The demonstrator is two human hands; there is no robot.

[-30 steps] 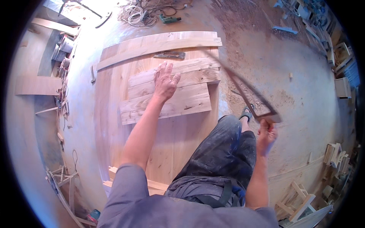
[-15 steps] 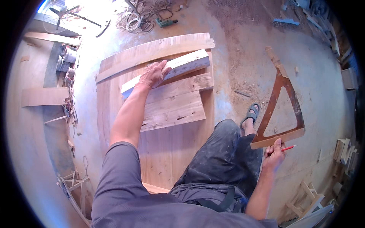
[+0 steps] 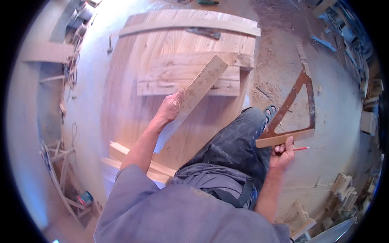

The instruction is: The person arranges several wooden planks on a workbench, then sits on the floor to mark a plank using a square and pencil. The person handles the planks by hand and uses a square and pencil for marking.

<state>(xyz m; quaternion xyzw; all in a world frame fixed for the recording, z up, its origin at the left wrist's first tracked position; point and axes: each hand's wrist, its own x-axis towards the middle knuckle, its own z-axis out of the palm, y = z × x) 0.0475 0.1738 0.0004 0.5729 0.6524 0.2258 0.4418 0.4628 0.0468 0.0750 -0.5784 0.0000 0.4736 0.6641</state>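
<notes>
My left hand (image 3: pixel 172 106) is closed round the edge of a pale wooden board (image 3: pixel 199 90), held at a slant above a large wooden panel (image 3: pixel 121 87). On the panel lie two shorter planks, a far one (image 3: pixel 170 60) and a nearer one (image 3: pixel 156 87), partly hidden behind the held board. On the right, my right hand (image 3: pixel 283 155) grips the wooden base of a brown triangular set square (image 3: pixel 306 101), whose point is directed away from me. A red pencil (image 3: pixel 302 148) sticks out of the same hand.
A long wooden strip (image 3: pixel 182 25) crosses the panel's far end, with a dark metal tool (image 3: pixel 204 33) beside it. Stacked lumber (image 3: pixel 158 167) lies near my left side. Wooden frames (image 3: pixel 60 174) stand at the left, scrap wood (image 3: pixel 344 186) at the right.
My left hand has lifted the board off the panel's far part and drawn it nearer, tilting it. The dark tool is now uncovered. The set square stays in my right hand.
</notes>
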